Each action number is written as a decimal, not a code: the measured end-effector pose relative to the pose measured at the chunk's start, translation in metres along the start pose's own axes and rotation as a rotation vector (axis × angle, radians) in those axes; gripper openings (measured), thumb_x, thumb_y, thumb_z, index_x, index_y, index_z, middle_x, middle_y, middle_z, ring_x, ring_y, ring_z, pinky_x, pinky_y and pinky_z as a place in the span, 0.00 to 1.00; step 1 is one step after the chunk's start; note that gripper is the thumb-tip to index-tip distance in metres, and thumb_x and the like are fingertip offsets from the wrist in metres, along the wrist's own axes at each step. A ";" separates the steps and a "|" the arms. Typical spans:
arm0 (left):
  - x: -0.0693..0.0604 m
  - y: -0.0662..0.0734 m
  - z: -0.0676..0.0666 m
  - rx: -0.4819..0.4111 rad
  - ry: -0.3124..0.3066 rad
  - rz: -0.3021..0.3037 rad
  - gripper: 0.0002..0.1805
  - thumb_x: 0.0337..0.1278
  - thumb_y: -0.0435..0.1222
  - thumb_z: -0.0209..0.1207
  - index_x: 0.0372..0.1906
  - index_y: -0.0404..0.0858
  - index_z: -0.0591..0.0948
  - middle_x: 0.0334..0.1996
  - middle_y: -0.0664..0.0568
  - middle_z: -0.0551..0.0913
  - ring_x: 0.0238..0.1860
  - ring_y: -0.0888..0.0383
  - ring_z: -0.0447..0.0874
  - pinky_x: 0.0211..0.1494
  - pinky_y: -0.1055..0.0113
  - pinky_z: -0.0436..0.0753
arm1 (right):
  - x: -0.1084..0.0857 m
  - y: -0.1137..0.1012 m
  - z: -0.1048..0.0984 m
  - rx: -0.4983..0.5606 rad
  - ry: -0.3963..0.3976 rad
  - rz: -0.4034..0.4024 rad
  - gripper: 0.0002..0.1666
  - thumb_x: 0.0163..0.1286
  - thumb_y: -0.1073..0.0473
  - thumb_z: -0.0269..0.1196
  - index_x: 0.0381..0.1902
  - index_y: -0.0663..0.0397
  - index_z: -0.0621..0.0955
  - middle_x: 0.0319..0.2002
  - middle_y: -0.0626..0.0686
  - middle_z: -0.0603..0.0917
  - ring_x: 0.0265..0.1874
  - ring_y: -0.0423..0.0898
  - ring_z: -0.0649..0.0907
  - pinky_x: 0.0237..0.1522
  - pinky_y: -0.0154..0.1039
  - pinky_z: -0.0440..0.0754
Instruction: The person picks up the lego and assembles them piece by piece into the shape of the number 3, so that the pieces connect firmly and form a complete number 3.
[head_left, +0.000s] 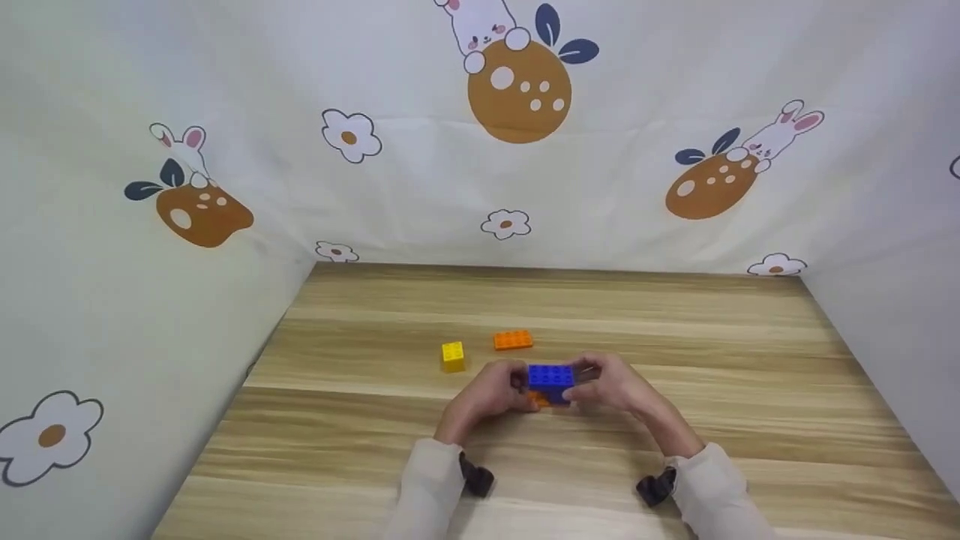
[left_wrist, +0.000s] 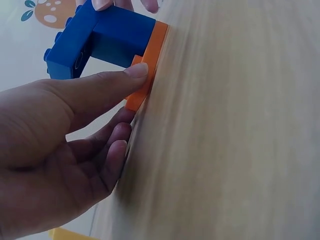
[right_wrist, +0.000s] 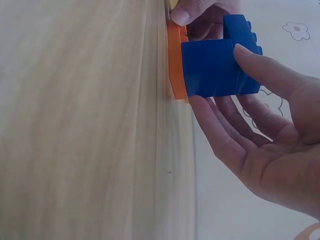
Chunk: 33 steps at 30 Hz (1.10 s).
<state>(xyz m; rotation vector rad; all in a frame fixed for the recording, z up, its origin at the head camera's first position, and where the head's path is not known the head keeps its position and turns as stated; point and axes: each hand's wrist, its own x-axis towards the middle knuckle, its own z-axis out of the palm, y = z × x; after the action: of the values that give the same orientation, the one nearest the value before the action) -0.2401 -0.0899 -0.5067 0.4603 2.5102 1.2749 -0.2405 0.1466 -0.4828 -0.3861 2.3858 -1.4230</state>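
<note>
Bricks untouched at the left: first a yellow brick [head_left: 453, 357], then, slightly farther back to its right, a loose orange brick [head_left: 513, 340]; both best left out of the way of the work. Next rightward, left hand [head_left: 491, 390] pinching the left end of an orange plate [right_wrist: 176, 65] low at the tabletop [head_left: 345, 465]; probably worth anchoring that end flat, thumb clear of the joint. Then, rightmost, right hand [head_left: 615, 382] gripping the blue stack, thumb on the near face, fingers round behind. For a good join, square the edges, press straight down over the supported right part, and avoid leaning on the overhang, for fear of levering the joint open. As for looks, again from the left: plate thin and bright orange, studs showing at its uncovered left end, placed between both hands; on its right part, a lower blue brick [right_wrist: 207, 70], smooth-sided; above, a longer upper blue brick [head_left: 551, 375], two rows of four studs on top, jutting leftward over the plate. Apparently touching at the joint; cannot tell whether fully seated.
</note>
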 end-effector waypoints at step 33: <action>-0.038 -0.026 -0.084 -0.177 0.400 -0.047 0.22 0.54 0.36 0.72 0.55 0.41 0.84 0.56 0.42 0.83 0.58 0.47 0.78 0.63 0.51 0.79 | -0.001 0.004 0.001 0.033 -0.006 -0.055 0.27 0.56 0.65 0.74 0.52 0.70 0.79 0.49 0.70 0.85 0.48 0.55 0.87 0.47 0.40 0.86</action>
<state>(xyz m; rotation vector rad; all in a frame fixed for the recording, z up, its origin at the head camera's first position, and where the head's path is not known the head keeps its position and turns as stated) -0.2427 -0.1808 -0.4763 0.1106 2.6630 1.6935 -0.2395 0.1483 -0.4865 -0.4510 2.3607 -1.4806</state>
